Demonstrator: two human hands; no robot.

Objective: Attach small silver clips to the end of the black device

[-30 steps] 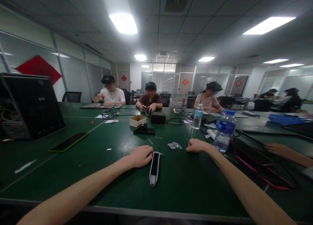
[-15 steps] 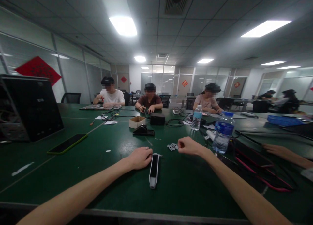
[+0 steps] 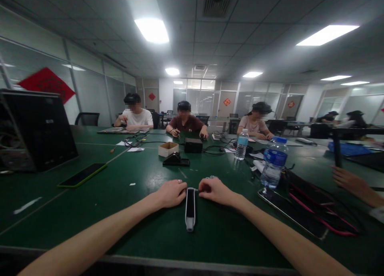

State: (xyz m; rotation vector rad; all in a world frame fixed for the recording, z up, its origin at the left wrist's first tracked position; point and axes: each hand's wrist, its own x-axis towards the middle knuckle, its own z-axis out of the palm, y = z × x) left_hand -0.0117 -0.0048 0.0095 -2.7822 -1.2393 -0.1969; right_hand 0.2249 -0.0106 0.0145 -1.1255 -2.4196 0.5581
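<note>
A slim pen-shaped device [image 3: 190, 210] with a white frame and a long dark face lies on the green table, its pale narrow tip towards me. Curled fingers of my left hand [image 3: 171, 193] rest against the left side of its far end. Close to that end's right side, my right hand [image 3: 216, 191] is closed with thumb and finger pinched; anything between them is too small to make out. A thin piece [image 3: 196, 190] sticks out from the device's far right corner towards the right fingertips. Small metal pieces [image 3: 211, 177] show just behind my right hand, mostly hidden by it.
Ahead are a black holder [image 3: 176, 161], an open box [image 3: 168, 149] and a black box [image 3: 193, 145]. Two water bottles [image 3: 274, 164] and a dark phone [image 3: 292, 212] lie rightward. A green-edged phone [image 3: 82, 175] is leftward. A co-worker's hand [image 3: 354, 182] grips a black object.
My right hand has come left from the metal pieces to the far end of the device. The co-worker at right has raised a black object, uncovering the dark phone.
</note>
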